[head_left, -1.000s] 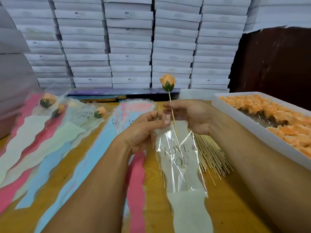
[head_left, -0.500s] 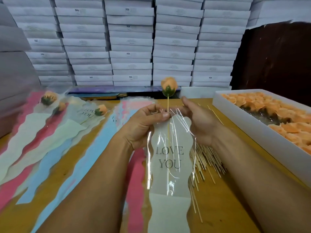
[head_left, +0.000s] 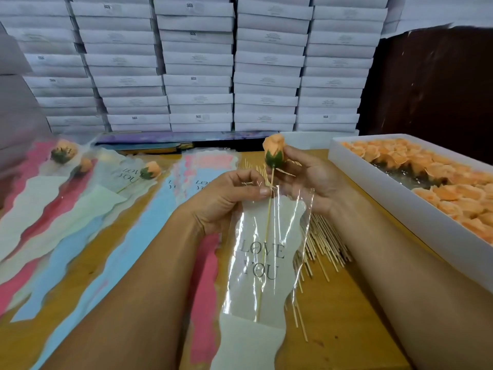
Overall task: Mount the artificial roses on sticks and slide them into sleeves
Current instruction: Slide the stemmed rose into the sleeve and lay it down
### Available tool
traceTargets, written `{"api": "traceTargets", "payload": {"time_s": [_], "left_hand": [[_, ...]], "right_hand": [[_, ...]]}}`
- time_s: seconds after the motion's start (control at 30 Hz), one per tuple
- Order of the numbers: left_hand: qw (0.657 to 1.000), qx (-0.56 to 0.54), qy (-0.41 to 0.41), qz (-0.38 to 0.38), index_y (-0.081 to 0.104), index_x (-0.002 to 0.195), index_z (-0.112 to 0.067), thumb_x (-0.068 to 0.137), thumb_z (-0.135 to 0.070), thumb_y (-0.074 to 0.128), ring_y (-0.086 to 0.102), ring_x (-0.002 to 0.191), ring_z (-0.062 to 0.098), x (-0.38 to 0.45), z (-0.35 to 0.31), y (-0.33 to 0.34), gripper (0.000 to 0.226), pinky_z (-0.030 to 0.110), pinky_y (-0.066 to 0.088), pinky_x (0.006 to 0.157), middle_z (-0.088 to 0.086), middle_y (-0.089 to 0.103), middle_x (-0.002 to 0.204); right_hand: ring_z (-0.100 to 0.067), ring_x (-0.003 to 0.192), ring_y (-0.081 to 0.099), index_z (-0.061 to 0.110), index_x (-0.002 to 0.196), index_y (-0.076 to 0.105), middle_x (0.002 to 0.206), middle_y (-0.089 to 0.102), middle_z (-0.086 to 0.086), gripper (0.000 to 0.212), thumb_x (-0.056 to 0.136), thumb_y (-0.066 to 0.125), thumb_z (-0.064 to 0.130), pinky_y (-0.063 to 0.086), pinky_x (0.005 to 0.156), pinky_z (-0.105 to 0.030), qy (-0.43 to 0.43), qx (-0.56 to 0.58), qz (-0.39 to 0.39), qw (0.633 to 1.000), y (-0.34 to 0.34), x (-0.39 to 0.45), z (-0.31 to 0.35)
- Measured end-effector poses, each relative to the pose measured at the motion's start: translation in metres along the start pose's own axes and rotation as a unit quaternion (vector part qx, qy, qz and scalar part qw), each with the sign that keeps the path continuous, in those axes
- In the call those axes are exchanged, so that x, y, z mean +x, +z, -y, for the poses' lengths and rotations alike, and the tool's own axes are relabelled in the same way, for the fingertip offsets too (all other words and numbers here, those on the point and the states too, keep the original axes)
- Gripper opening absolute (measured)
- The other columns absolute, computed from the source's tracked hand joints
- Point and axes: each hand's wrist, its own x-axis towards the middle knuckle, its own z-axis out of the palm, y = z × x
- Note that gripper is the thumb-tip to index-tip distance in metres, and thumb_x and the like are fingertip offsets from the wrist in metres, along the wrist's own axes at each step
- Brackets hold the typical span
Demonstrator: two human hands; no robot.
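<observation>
Centre of frame: right hand (head_left: 312, 177) pinching rose (head_left: 274, 150) at green base; left hand (head_left: 226, 198) pinching sleeve (head_left: 264, 263) mouth. Stick (head_left: 266, 236) looking thin, probably snapping easily; film looking slippery, light.

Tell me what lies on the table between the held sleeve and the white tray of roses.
Head view: a pile of bare wooden sticks lies between the sleeve and tray.
</observation>
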Motion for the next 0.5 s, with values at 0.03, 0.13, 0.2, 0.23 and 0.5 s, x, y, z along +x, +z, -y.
{"api": "traceTargets", "payload": {"time_s": [0.03, 0.13, 0.2, 0.23, 0.5], "left_hand": [[1.000, 0.009, -0.002, -0.006, 0.065, 0.079, -0.011, 0.076, -0.002, 0.074, 0.062, 0.097, 0.032, 0.0006, 0.0004, -0.0009, 0.013, 0.035, 0.051, 0.089, 0.025, 0.065, 0.101], [1.000, 0.021, -0.005, -0.006, 0.067, 0.079, -0.012, 0.074, -0.006, 0.075, 0.063, 0.097, 0.033, 0.0029, 0.0028, -0.0036, 0.011, 0.038, 0.052, 0.089, 0.022, 0.068, 0.101], [1.000, 0.027, -0.006, 0.002, 0.069, 0.076, -0.015, 0.073, -0.008, 0.077, 0.068, 0.090, 0.026, 0.0031, 0.0030, -0.0038, 0.011, 0.033, 0.055, 0.082, 0.014, 0.072, 0.095], [0.999, 0.034, -0.004, -0.001, 0.070, 0.075, -0.016, 0.073, -0.008, 0.078, 0.067, 0.087, 0.024, 0.0033, 0.0033, -0.0043, 0.012, 0.032, 0.054, 0.079, 0.012, 0.072, 0.093], [0.996, 0.020, 0.052, -0.062, 0.069, 0.072, -0.012, 0.066, -0.008, 0.080, 0.060, 0.051, 0.008, 0.0025, -0.0014, -0.0002, 0.013, 0.014, 0.047, 0.049, -0.001, 0.067, 0.067]], "right_hand": [[-0.027, 0.080, 0.074, 0.002, 0.121, 0.069, 0.092, 0.075, -0.012, 0.034, 0.092, 0.068, 0.020, 0.061, 0.070, -0.041, 0.001, -0.003, 0.006, 1.000, -0.0018, 0.0005, -0.0007], [-0.026, 0.080, 0.075, 0.010, 0.096, 0.080, 0.088, 0.076, -0.010, 0.018, 0.087, 0.071, 0.022, 0.060, 0.065, -0.036, -0.012, -0.036, 0.033, 0.999, -0.0036, 0.0007, -0.0023], [-0.024, 0.078, 0.075, 0.017, 0.104, 0.078, 0.090, 0.077, -0.008, 0.017, 0.094, 0.065, 0.020, 0.062, 0.068, -0.037, -0.024, -0.053, 0.036, 0.998, -0.0027, -0.0001, -0.0025], [-0.023, 0.080, 0.074, 0.019, 0.112, 0.074, 0.092, 0.077, -0.008, 0.020, 0.096, 0.062, 0.019, 0.062, 0.073, -0.039, -0.030, -0.065, 0.035, 0.997, -0.0028, -0.0002, -0.0022], [-0.016, 0.077, 0.072, 0.011, 0.103, 0.078, 0.094, 0.077, -0.007, 0.018, 0.097, 0.062, 0.016, 0.057, 0.063, -0.026, -0.022, -0.153, 0.053, 0.987, -0.0051, -0.0067, -0.0006]]}}
